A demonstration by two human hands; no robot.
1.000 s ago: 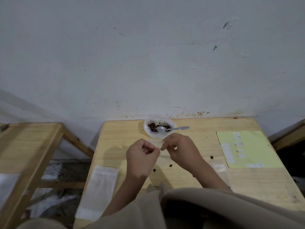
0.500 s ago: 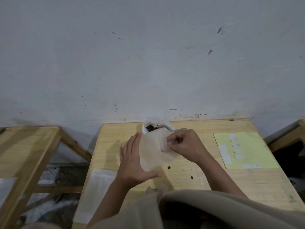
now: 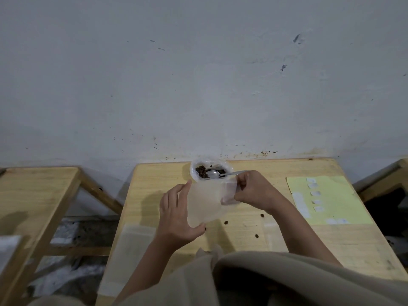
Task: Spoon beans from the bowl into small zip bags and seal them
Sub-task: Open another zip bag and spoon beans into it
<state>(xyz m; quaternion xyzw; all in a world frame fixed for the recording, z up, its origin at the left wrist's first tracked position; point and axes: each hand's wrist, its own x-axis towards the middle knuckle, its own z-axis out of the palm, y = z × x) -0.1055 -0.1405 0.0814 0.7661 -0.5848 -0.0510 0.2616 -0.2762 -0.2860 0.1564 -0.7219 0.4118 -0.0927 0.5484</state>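
Zip bag (image 3: 204, 204) btwn hands: left (image 3: 176, 217) flat, right (image 3: 254, 191) pinching.

Bowl (image 3: 210, 171) at table's (image 3: 242, 235) 12 o'clock edge with beans (image 3: 202, 171) and spoon (image 3: 217, 174) in it, bag (image 3: 204, 204) just in front between left hand (image 3: 178, 217) at 9 and right hand (image 3: 254, 189) at 3, paper sheet (image 3: 340, 199) far at 3, flat bags (image 3: 128, 257) at 8.

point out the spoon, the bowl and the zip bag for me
spoon (image 3: 212, 174), head view, on its scoop resting in the bowl
bowl (image 3: 194, 176), head view, on its clear left wall
zip bag (image 3: 204, 204), head view, on its flat middle between the hands
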